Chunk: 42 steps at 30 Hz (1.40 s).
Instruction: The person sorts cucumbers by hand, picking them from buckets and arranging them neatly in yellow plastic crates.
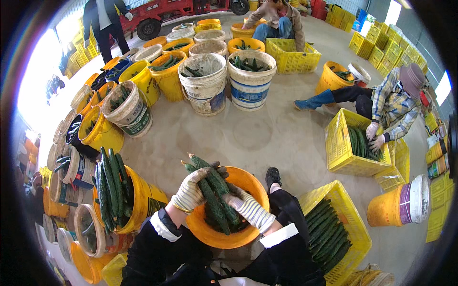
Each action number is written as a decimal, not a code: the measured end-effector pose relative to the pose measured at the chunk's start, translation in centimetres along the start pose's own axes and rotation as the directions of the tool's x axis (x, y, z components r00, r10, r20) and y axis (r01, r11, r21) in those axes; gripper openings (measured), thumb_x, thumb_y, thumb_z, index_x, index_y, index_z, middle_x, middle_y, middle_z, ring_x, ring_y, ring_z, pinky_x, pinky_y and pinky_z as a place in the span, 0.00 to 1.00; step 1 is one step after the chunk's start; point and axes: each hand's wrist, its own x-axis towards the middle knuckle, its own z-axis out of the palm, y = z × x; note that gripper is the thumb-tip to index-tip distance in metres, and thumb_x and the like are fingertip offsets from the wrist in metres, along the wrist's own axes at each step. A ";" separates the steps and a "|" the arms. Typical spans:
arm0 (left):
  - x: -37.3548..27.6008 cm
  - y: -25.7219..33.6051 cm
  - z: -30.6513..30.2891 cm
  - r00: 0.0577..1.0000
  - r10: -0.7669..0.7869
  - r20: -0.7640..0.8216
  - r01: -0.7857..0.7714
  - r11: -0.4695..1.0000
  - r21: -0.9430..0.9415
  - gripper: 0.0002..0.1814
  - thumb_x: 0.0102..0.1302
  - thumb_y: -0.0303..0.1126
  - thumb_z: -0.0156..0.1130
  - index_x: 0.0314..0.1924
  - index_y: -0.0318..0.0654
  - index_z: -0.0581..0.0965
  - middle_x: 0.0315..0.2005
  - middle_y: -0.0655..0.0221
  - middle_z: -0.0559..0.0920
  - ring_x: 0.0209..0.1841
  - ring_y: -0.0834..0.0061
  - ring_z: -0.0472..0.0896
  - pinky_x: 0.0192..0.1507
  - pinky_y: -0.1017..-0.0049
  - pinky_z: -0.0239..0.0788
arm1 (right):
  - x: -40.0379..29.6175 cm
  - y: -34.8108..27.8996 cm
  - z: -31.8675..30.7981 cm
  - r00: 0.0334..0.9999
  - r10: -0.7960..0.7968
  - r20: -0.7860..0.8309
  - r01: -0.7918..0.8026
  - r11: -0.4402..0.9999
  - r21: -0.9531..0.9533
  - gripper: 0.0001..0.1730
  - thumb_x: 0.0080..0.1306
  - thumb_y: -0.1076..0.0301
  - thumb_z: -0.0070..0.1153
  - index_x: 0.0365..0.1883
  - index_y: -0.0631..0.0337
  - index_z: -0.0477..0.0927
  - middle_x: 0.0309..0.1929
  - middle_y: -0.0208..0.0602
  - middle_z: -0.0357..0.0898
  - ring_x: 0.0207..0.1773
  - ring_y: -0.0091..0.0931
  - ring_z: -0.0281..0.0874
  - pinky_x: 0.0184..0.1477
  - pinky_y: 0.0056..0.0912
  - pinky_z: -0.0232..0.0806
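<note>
My left hand (191,189), in a striped knit glove, grips dark green cucumbers (211,189) near their upper ends. From the other side, my right hand (248,209), gloved alike, closes on the lower part of the same cucumbers. At least two of them show, lying side by side and tilted. They are above an orange bucket (247,175) between my legs, with dark cucumbers partly visible inside. To the left, long cucumbers (111,189) stick out of a tipped yellow bucket (143,200). At my right, a yellow plastic crate (352,218) holds cucumbers (325,236) laid in rows.
Several white and yellow buckets (202,89) with cucumbers form rows ahead and left. A seated co-worker (397,96) handles cucumbers in a yellow crate (357,161) at right. Another person (282,21) sits behind a crate (293,57); one stands (103,28) near a red vehicle (161,14).
</note>
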 end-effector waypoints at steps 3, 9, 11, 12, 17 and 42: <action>0.4 0.2 0.7 0.998 0.026 0.052 -0.024 0.998 -0.050 0.27 0.59 0.29 0.52 0.59 0.32 0.63 0.52 0.53 0.73 0.56 0.56 0.70 0.59 0.55 0.60 | 0.5 1.4 -0.7 1.000 -0.024 0.016 0.024 1.000 0.016 0.29 0.61 0.63 0.56 0.59 0.63 0.65 0.51 0.32 0.72 0.53 0.24 0.68 0.58 0.26 0.58; 0.1 0.6 0.8 0.993 0.074 0.089 -0.072 0.997 -0.034 0.28 0.60 0.33 0.55 0.59 0.32 0.62 0.51 0.53 0.73 0.56 0.56 0.70 0.59 0.55 0.60 | 0.7 0.8 -0.3 0.999 0.027 0.022 -0.030 0.991 0.133 0.30 0.59 0.62 0.59 0.58 0.63 0.66 0.50 0.31 0.73 0.53 0.23 0.68 0.58 0.26 0.59; 0.2 0.2 -0.2 0.997 0.062 0.046 -0.059 0.996 -0.067 0.28 0.60 0.34 0.56 0.59 0.33 0.63 0.50 0.54 0.74 0.54 0.57 0.71 0.58 0.55 0.61 | 1.1 1.5 -0.2 0.999 -0.041 0.007 0.041 0.999 0.006 0.38 0.57 0.61 0.61 0.62 0.65 0.59 0.54 0.37 0.69 0.55 0.27 0.66 0.59 0.28 0.58; 0.4 -0.1 -0.4 0.998 0.067 -0.008 -0.067 0.997 -0.048 0.26 0.61 0.39 0.58 0.56 0.35 0.67 0.45 0.56 0.76 0.50 0.59 0.74 0.54 0.57 0.65 | 1.3 1.7 0.2 0.993 -0.113 -0.017 0.110 0.988 -0.112 0.41 0.56 0.61 0.62 0.63 0.66 0.57 0.54 0.39 0.69 0.55 0.27 0.66 0.58 0.28 0.59; 0.9 -2.2 -0.8 0.971 0.164 -0.172 -0.170 0.985 -0.020 0.21 0.61 0.43 0.60 0.49 0.40 0.71 0.41 0.63 0.77 0.45 0.67 0.75 0.51 0.63 0.68 | 1.4 2.5 1.9 0.960 -0.229 -0.162 -0.048 0.434 -0.900 0.54 0.47 0.62 0.64 0.66 0.68 0.45 0.52 0.53 0.67 0.56 0.38 0.66 0.59 0.33 0.59; -38.8 7.9 1.3 0.780 0.525 -0.341 0.557 -0.331 0.762 0.19 0.55 0.24 0.56 0.48 0.30 0.71 0.41 0.62 0.77 0.44 0.72 0.75 0.48 0.76 0.66 | -5.6 -4.4 -1.1 0.934 -0.281 -0.223 0.324 0.927 0.191 0.22 0.60 0.68 0.58 0.51 0.63 0.70 0.26 0.30 0.74 0.23 0.20 0.72 0.25 0.17 0.66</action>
